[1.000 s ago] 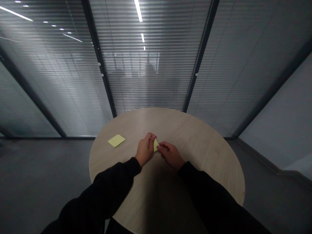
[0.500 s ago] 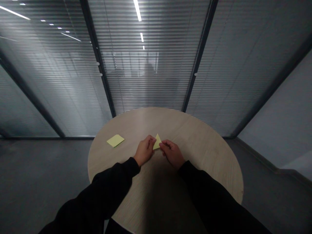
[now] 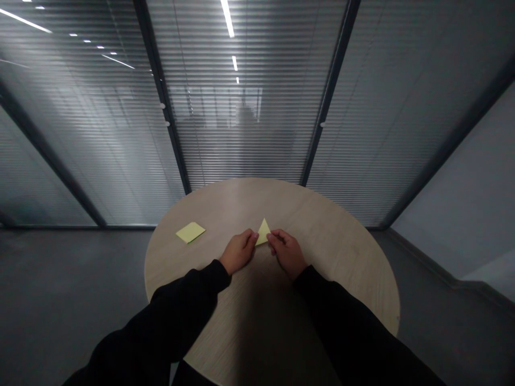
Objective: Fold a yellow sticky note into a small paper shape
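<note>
A small yellow paper [image 3: 263, 232], folded to a triangle with its tip pointing away from me, is held between my two hands over the middle of the table. My left hand [image 3: 240, 250] pinches its left corner between thumb and fingers. At the right corner, my right hand [image 3: 287, 252] grips the paper the same way. My fingertips cover both lower corners. Off to the left lies a yellow sticky note pad [image 3: 190, 232], flat on the table and apart from my hands.
The round wooden table [image 3: 341, 257] stands in front of glass partitions with blinds [image 3: 245, 150]. Grey floor [image 3: 80, 279] surrounds it, and a pale wall [image 3: 470, 214] rises on the right. My shadow falls across the table's near part.
The folded paper has shifted slightly to the right and shows more of its face. My fingers have moved a little apart along its sides. The pad has stayed in place.
</note>
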The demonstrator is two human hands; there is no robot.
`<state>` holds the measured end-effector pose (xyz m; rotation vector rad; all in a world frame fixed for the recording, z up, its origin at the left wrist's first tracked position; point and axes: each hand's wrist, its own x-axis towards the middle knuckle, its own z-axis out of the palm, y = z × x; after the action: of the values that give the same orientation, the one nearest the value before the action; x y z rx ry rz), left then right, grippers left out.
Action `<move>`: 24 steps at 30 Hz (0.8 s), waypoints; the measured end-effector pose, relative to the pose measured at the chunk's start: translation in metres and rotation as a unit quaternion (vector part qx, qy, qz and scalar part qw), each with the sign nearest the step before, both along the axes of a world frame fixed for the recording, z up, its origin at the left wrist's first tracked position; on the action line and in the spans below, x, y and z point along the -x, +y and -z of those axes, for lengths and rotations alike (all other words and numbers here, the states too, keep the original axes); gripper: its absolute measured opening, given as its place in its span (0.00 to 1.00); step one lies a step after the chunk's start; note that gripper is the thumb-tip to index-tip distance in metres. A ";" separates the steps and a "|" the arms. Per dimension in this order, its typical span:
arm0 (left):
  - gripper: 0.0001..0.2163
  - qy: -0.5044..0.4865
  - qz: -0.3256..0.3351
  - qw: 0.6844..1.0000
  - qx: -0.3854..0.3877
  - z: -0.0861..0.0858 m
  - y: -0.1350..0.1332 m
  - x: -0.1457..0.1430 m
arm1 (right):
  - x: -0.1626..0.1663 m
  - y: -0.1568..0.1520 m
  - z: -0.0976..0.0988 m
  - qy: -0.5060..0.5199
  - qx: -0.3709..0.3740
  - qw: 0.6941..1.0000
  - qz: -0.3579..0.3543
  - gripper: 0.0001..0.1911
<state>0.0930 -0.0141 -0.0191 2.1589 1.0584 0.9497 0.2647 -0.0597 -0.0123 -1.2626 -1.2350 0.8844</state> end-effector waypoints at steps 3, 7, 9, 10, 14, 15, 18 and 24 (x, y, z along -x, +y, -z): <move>0.17 0.014 0.022 1.000 0.009 -0.001 -0.001 0.000 | -0.001 0.001 0.001 0.004 0.002 1.000 0.004 0.19; 0.16 0.028 0.000 1.000 0.004 -0.001 0.001 0.000 | -0.001 0.001 0.003 0.017 0.008 1.000 -0.014 0.20; 0.16 0.025 -0.012 1.000 0.003 -0.002 0.001 0.000 | -0.002 0.001 0.004 0.028 0.009 0.999 -0.022 0.20; 0.17 0.019 -0.010 1.000 0.006 -0.002 0.000 0.001 | -0.002 0.001 0.005 0.034 0.006 0.999 -0.021 0.20; 0.20 -0.008 0.028 0.999 0.029 -0.004 -0.002 0.003 | -0.007 0.004 0.008 0.046 -0.003 0.999 -0.002 0.21; 0.21 -0.011 0.035 0.999 0.030 -0.004 -0.002 0.004 | -0.007 0.005 0.009 0.046 -0.002 0.999 0.000 0.21; 0.20 -0.016 0.030 0.999 0.014 -0.003 -0.001 0.005 | -0.008 0.007 0.011 0.049 0.004 0.999 0.001 0.22; 0.18 -0.021 -0.005 1.000 0.001 0.000 0.003 0.005 | -0.011 0.008 0.014 0.050 0.016 0.998 -0.025 0.23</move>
<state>0.0880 -0.0116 -0.0191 2.1246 1.0503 0.9939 0.2755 -0.0516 -0.0265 -1.2027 -1.1813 0.9959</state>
